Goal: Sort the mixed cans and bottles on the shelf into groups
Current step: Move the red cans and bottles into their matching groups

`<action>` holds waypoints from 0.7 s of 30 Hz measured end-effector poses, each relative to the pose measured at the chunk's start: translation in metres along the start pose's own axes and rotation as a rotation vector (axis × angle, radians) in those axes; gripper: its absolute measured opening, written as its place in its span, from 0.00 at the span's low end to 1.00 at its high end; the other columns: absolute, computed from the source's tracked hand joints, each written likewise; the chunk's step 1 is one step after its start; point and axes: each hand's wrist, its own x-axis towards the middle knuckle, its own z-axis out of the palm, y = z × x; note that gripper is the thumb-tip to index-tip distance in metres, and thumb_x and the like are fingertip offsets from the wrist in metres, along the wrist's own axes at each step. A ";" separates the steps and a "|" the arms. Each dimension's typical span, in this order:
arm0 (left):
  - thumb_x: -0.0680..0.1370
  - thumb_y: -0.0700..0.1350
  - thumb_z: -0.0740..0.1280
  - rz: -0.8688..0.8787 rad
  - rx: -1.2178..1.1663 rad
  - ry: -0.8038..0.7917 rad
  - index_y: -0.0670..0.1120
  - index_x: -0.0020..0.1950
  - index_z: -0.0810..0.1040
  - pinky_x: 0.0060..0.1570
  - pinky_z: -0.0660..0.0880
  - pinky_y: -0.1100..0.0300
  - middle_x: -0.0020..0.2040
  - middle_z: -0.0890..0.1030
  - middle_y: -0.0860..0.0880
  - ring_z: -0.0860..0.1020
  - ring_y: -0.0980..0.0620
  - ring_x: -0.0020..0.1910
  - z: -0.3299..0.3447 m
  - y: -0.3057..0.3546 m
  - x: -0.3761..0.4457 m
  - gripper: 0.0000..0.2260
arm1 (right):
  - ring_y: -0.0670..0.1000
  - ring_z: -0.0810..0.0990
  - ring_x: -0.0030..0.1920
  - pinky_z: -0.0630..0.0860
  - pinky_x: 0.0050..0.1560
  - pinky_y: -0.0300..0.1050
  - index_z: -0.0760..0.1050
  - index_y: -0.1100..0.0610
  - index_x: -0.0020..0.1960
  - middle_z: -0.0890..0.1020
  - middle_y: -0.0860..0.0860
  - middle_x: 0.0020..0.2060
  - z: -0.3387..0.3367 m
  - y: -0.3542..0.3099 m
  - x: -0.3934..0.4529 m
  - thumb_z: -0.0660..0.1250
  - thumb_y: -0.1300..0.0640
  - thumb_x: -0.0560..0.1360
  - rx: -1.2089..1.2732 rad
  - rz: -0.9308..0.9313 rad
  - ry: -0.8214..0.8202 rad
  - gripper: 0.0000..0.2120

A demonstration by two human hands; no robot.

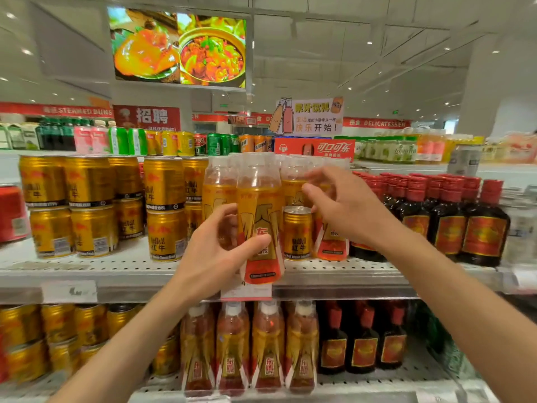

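Note:
My left hand (pixel 216 254) grips a tall orange drink bottle (pixel 259 199) with a clear top, held just in front of the upper shelf (pixel 122 271). Behind it stand more of the same orange bottles (pixel 216 187). A single gold can (pixel 297 232) stands among those bottles, just right of the held one. My right hand (pixel 345 205) hovers above and right of that can, fingers spread, holding nothing. Stacked gold cans (pixel 87 205) fill the shelf's left part. Dark bottles with red caps (pixel 453 219) fill its right part.
The lower shelf (pixel 377 379) carries gold cans (pixel 43 338), orange bottles (pixel 250 344) and dark bottles (pixel 363 344) in the same order. A red can (pixel 11 213) sits at the far left. A red price tag (pixel 247 290) hangs on the shelf edge. More drinks line the top row.

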 end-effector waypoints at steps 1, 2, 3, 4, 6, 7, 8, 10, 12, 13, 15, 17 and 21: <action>0.68 0.63 0.75 -0.005 0.007 0.022 0.55 0.70 0.73 0.51 0.74 0.70 0.57 0.83 0.57 0.79 0.59 0.57 0.000 0.001 -0.001 0.32 | 0.44 0.79 0.48 0.79 0.55 0.47 0.75 0.51 0.65 0.79 0.46 0.57 0.007 0.008 -0.003 0.64 0.47 0.81 -0.105 -0.015 -0.030 0.15; 0.68 0.64 0.76 -0.008 0.021 0.040 0.55 0.70 0.73 0.54 0.74 0.67 0.58 0.83 0.58 0.79 0.59 0.58 0.000 0.001 -0.002 0.33 | 0.46 0.79 0.48 0.78 0.55 0.48 0.75 0.52 0.64 0.78 0.47 0.59 0.015 0.013 -0.006 0.65 0.47 0.81 -0.193 -0.027 -0.076 0.15; 0.69 0.64 0.76 -0.010 0.036 0.053 0.56 0.70 0.73 0.57 0.75 0.64 0.58 0.82 0.59 0.79 0.60 0.59 0.000 0.002 -0.002 0.32 | 0.48 0.79 0.49 0.78 0.54 0.48 0.74 0.52 0.65 0.76 0.47 0.61 0.023 0.017 -0.009 0.65 0.47 0.80 -0.260 -0.031 -0.125 0.16; 0.69 0.63 0.77 -0.011 0.048 0.065 0.56 0.69 0.74 0.58 0.75 0.61 0.58 0.83 0.59 0.79 0.60 0.59 -0.001 0.003 -0.003 0.31 | 0.50 0.80 0.49 0.77 0.51 0.47 0.73 0.51 0.66 0.75 0.47 0.63 0.029 0.020 -0.011 0.65 0.46 0.80 -0.306 -0.030 -0.164 0.17; 0.70 0.60 0.77 -0.014 0.062 0.080 0.56 0.68 0.74 0.60 0.77 0.58 0.57 0.83 0.60 0.80 0.61 0.58 -0.001 0.004 -0.004 0.28 | 0.51 0.80 0.47 0.73 0.44 0.44 0.70 0.51 0.65 0.73 0.47 0.62 0.035 0.024 -0.012 0.66 0.44 0.79 -0.334 -0.028 -0.175 0.18; 0.71 0.59 0.77 -0.015 0.068 0.084 0.56 0.68 0.74 0.61 0.78 0.57 0.57 0.83 0.60 0.80 0.60 0.58 -0.001 0.005 -0.005 0.28 | 0.51 0.80 0.45 0.72 0.43 0.44 0.69 0.50 0.63 0.73 0.47 0.60 0.036 0.025 -0.013 0.67 0.43 0.78 -0.324 -0.026 -0.161 0.18; 0.71 0.59 0.77 -0.015 0.072 0.086 0.56 0.68 0.74 0.61 0.78 0.55 0.58 0.83 0.60 0.80 0.60 0.59 0.000 0.005 -0.006 0.28 | 0.51 0.79 0.43 0.71 0.42 0.44 0.67 0.50 0.60 0.73 0.47 0.58 0.035 0.025 -0.013 0.68 0.42 0.77 -0.312 -0.022 -0.144 0.18; 0.70 0.60 0.77 -0.012 0.080 0.085 0.56 0.69 0.74 0.62 0.79 0.52 0.58 0.82 0.59 0.80 0.58 0.60 0.000 0.006 -0.007 0.30 | 0.50 0.77 0.43 0.71 0.42 0.45 0.64 0.49 0.55 0.74 0.47 0.53 0.034 0.027 -0.013 0.69 0.40 0.76 -0.298 -0.017 -0.142 0.19; 0.70 0.61 0.77 -0.006 0.085 0.085 0.57 0.69 0.74 0.63 0.79 0.50 0.58 0.83 0.59 0.80 0.58 0.60 0.000 0.007 -0.008 0.30 | 0.50 0.77 0.43 0.74 0.43 0.47 0.64 0.49 0.51 0.75 0.45 0.49 0.032 0.028 -0.012 0.71 0.38 0.74 -0.260 -0.010 -0.167 0.20; 0.70 0.60 0.77 -0.003 0.087 0.085 0.57 0.69 0.74 0.63 0.79 0.50 0.58 0.83 0.59 0.80 0.58 0.60 -0.001 0.007 -0.008 0.29 | 0.50 0.78 0.44 0.75 0.44 0.48 0.64 0.48 0.49 0.76 0.45 0.48 0.031 0.029 -0.012 0.71 0.38 0.73 -0.232 -0.006 -0.171 0.21; 0.71 0.60 0.77 0.003 0.098 0.086 0.57 0.69 0.74 0.62 0.79 0.50 0.59 0.83 0.60 0.80 0.58 0.60 -0.001 0.007 -0.008 0.29 | 0.50 0.76 0.46 0.74 0.45 0.49 0.64 0.48 0.45 0.74 0.43 0.46 0.028 0.032 -0.012 0.73 0.38 0.72 -0.177 -0.002 -0.158 0.21; 0.71 0.61 0.77 0.014 0.111 0.092 0.57 0.70 0.73 0.61 0.79 0.57 0.59 0.82 0.61 0.80 0.61 0.59 0.002 0.007 -0.007 0.30 | 0.47 0.73 0.44 0.71 0.45 0.46 0.64 0.47 0.43 0.73 0.42 0.44 0.023 0.035 -0.015 0.74 0.39 0.71 -0.124 -0.023 -0.134 0.20; 0.72 0.58 0.77 0.036 0.123 0.097 0.54 0.71 0.73 0.50 0.72 0.79 0.57 0.79 0.64 0.76 0.71 0.55 0.015 0.012 -0.006 0.30 | 0.42 0.72 0.39 0.70 0.42 0.43 0.65 0.47 0.42 0.75 0.44 0.43 0.004 0.044 -0.027 0.77 0.41 0.69 -0.005 -0.047 -0.094 0.21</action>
